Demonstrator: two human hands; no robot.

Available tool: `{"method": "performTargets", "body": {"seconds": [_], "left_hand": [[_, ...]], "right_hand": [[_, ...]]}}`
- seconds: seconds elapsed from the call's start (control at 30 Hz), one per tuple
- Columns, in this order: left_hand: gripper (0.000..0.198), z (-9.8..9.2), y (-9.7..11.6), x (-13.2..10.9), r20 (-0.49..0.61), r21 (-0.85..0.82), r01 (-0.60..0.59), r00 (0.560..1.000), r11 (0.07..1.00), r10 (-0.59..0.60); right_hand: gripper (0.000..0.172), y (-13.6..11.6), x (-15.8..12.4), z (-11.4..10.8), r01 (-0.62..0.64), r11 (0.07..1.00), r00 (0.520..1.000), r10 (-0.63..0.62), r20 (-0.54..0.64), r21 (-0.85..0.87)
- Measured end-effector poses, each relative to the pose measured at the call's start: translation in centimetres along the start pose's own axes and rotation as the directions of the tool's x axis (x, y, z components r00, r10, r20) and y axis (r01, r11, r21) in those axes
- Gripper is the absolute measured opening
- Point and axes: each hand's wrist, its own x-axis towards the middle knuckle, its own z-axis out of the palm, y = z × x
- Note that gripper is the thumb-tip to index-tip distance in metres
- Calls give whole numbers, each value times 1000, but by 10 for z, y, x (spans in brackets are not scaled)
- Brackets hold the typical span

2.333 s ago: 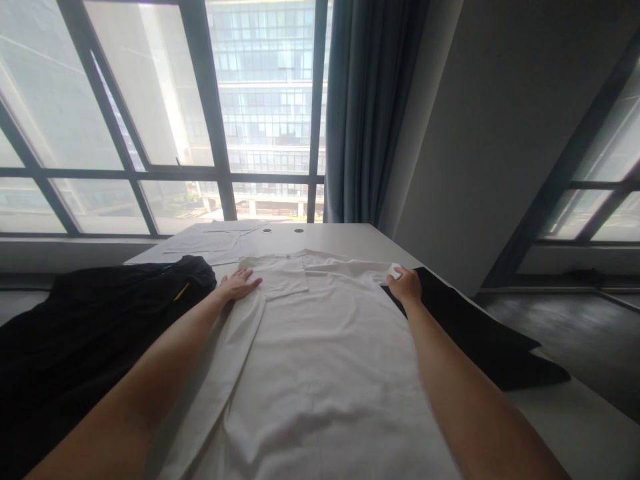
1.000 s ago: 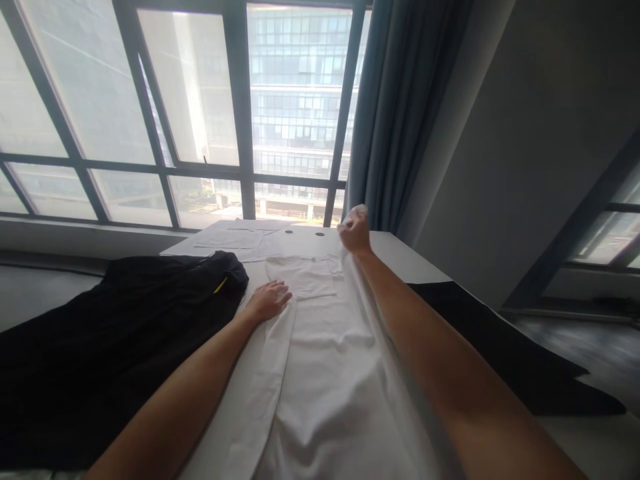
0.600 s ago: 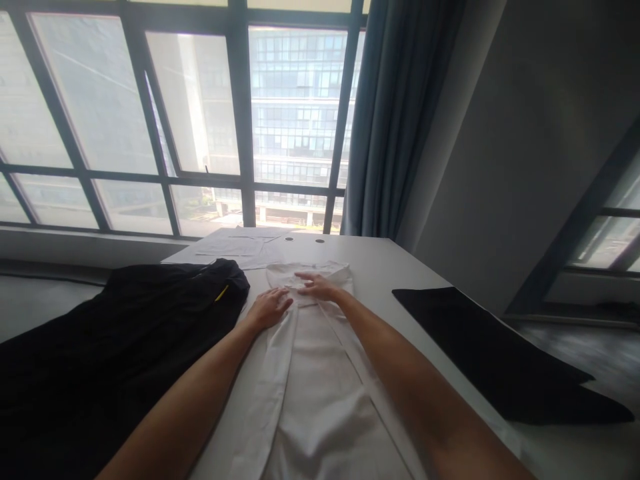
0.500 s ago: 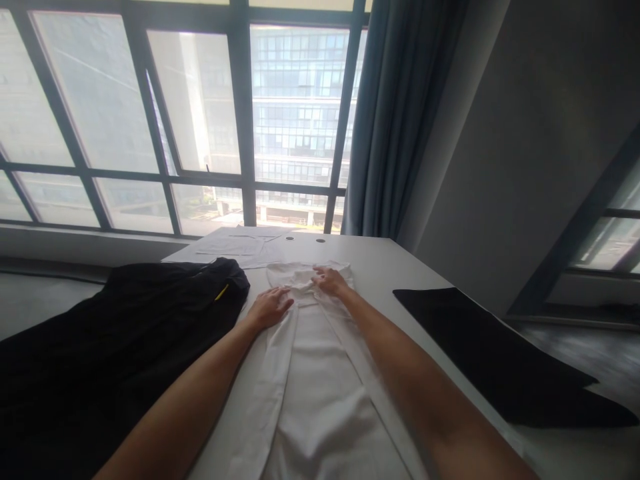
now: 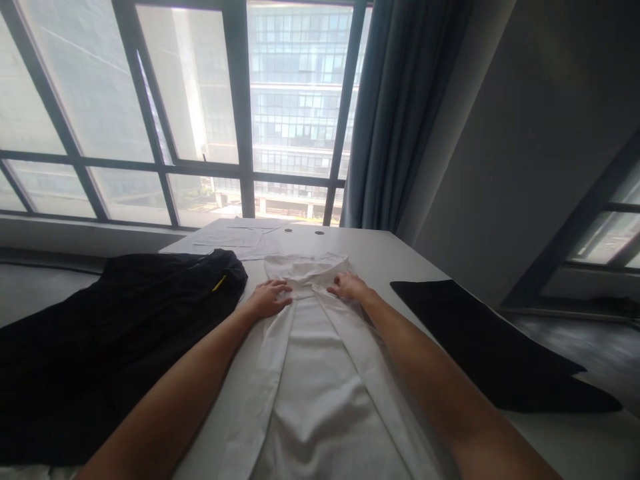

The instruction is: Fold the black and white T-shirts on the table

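A long white garment (image 5: 320, 373) lies lengthwise on the table in front of me, its two side strips folded inward over the middle. Toward its far end the cloth is gathered and wrinkled. My left hand (image 5: 270, 298) rests on the left side near that end, palm down, with its fingers stretched out. On the right side, my right hand (image 5: 349, 285) has its fingers bent, with the thumb and fingertips closed on the fabric by the folded edge. The fingertips' exact hold is partly hidden.
The white table (image 5: 373, 250) carries a black garment (image 5: 125, 333) with a yellow mark (image 5: 219, 284) on the left. A flat black cloth piece (image 5: 480, 347) lies on the right. White cloth pieces (image 5: 235, 237) lie at the far left. Beyond are windows and a blue-grey curtain (image 5: 400, 120).
My right hand has shifted right, from the gathered middle to the garment's right side, and its fingers have drawn in. My left hand stays nearly in place. The view has tilted slightly down.
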Motion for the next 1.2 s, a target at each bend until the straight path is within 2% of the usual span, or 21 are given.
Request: {"method": "performTargets", "body": {"seconds": [0.13, 0.27, 0.37, 0.4, 0.43, 0.47, 0.53, 0.6, 0.67, 0.73, 0.77, 0.83, 0.9, 1.03, 1.13, 1.2], "left_hand": [[41, -5, 4, -4, 12, -27, -86, 996, 996, 87], [39, -15, 13, -9, 40, -55, -115, 992, 992, 117], [38, -19, 23, -10, 50, -71, -118, 991, 991, 121], [39, -19, 27, -10, 21, -69, -104, 994, 992, 106], [39, -17, 31, -10, -25, -68, -81, 997, 994, 79], [37, -15, 34, -10, -80, -72, -48, 996, 996, 42], [30, -9, 41, -8, -183, -95, 15, 983, 995, -32], [40, -4, 45, -6, -220, -120, 45, 973, 992, -70], [50, -2, 48, -3, -186, -117, 71, 978, 990, -93], [47, -1, 49, -1, -122, -103, 118, 984, 988, -130], [42, -1, 49, 0, -99, -95, 137, 984, 986, -146], [33, 1, 49, 1, -87, -79, 147, 984, 986, -154], [23, 3, 48, 2, -108, -79, 134, 984, 988, -142], [19, 4, 43, 6, -178, -204, 105, 974, 973, -142], [18, -7, 36, 7, -183, -308, -49, 983, 950, -9], [29, -15, 33, 8, -135, -335, -142, 986, 931, 102]], "right_hand": [[57, 1, -12, -3, 4, 998, 999, -1, 45, -55], [59, 5, -33, -11, 21, 997, 995, -14, 95, -71], [52, 8, -46, -24, 61, 997, 966, -49, 253, -41], [49, 9, -48, -29, 55, 998, 952, -45, 303, -25], [47, 11, -48, -33, 33, 999, 952, -26, 304, -18], [48, 12, -47, -36, 1, 1000, 969, 5, 247, -24], [55, 17, -41, -38, -57, 997, 998, 58, 22, -49], [59, 23, -31, -35, -77, 995, 988, 68, -136, -60], [42, 30, -17, -31, -66, 997, 992, 62, -114, -39], [21, 38, -2, -31, -70, 997, 996, 72, -53, 33], [20, 41, 5, -32, -79, 993, 996, 83, -43, 85], [25, 47, 17, -35, -104, 974, 991, 119, -66, 202], [29, 50, 25, -38, -131, 951, 973, 178, -147, 280], [30, 45, 35, -31, -147, 941, 924, 240, -296, 305], [32, 41, 41, -19, -115, 953, 932, 201, -302, 280], [44, 40, 45, -13, -63, 968, 951, 132, -278, 244]]}}
